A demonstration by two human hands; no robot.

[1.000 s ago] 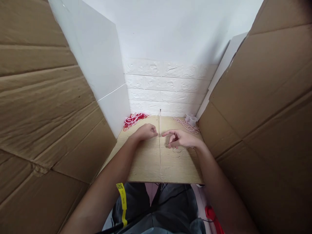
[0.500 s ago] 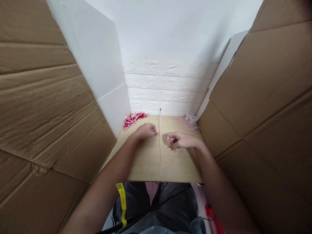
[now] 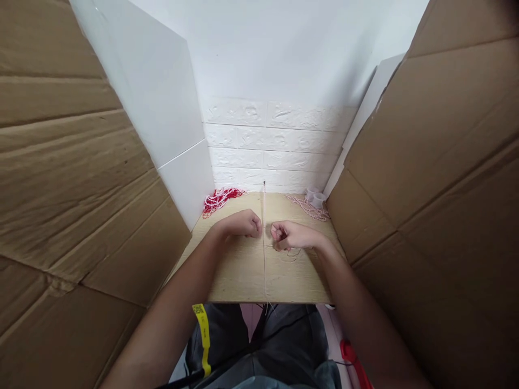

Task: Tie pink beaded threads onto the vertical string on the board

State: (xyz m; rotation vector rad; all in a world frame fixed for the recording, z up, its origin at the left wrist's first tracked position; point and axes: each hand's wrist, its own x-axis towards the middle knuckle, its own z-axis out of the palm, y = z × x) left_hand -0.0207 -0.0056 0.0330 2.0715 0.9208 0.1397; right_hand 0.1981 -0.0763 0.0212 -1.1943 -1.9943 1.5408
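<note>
A thin pale cord (image 3: 264,205) runs straight down the middle of a small wooden table (image 3: 243,275), from a pin at the back wall to the front edge. My left hand (image 3: 242,223) rests on the table just left of the cord, its fingers pinched at it. My right hand (image 3: 290,236) lies just right of the cord with fingers curled, pinching a fine thread whose loose loops (image 3: 292,254) lie under the hand.
A heap of red and white cords (image 3: 221,198) lies at the back left corner. Pink cords (image 3: 310,208) and small clear cups (image 3: 316,198) sit at the back right. Cardboard walls (image 3: 81,189) close in both sides. A white brick wall (image 3: 275,146) stands behind.
My right hand curled its outstretched finger into a fist and moved left, closer to the cord. My left hand dropped slightly toward me. The view shifted a little.
</note>
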